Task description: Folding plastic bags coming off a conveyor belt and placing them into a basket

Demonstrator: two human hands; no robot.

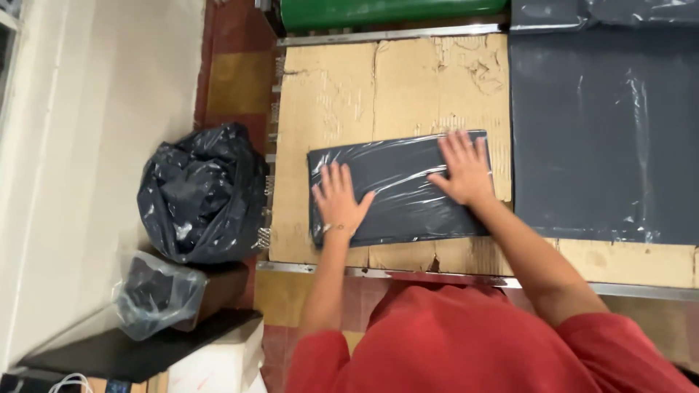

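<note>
Both the left hand (339,201) and the right hand (464,172) are pressing flat on a dark plastic-wrapped packet (400,189) lying on the cardboard-covered desk (378,80).

hands: 2, left hand (339,202) and right hand (463,172) | small dark plastic-wrapped packet (397,191): 1 | large dark sheet (604,135), upper right: 1 | black rubbish bag (200,193), left: 1 | clear bag (156,295), lower left: 1

A red short-sleeved shirt, bare forearms, thin band at the left wrist (329,228).
</note>
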